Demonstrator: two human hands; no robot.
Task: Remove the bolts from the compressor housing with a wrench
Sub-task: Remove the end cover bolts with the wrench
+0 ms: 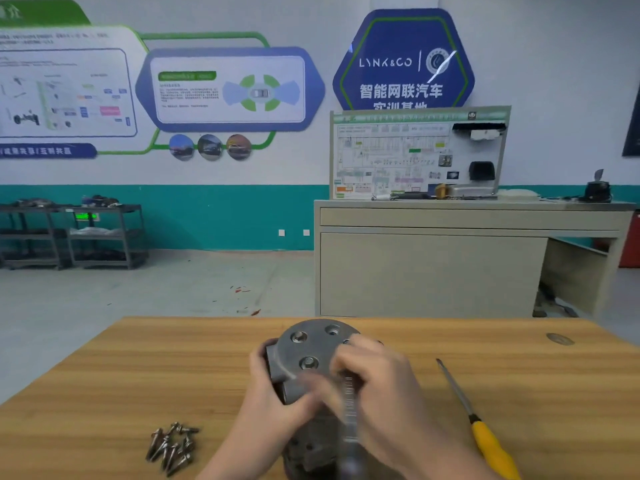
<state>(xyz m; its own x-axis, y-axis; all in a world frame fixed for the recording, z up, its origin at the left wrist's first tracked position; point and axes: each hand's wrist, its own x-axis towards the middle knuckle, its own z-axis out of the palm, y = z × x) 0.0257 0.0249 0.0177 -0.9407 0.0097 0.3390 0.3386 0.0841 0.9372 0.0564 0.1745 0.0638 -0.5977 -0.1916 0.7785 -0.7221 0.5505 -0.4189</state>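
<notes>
A dull grey compressor housing (308,355) is sitting on a striped tan woodgrain table (138,368), silvery bolts (172,446) lying near left, a yellow-handled screwdriver (485,441) lying right

A white wall (554,46) with a teal lower band (207,216) carries blue-and-green display panels (228,88) upper left. Dark metal shelf carts (72,233) stand at left on the grey concrete floor (138,292); a beige cabinet desk (450,265) at right bears a wiring-diagram board (419,154).
</notes>
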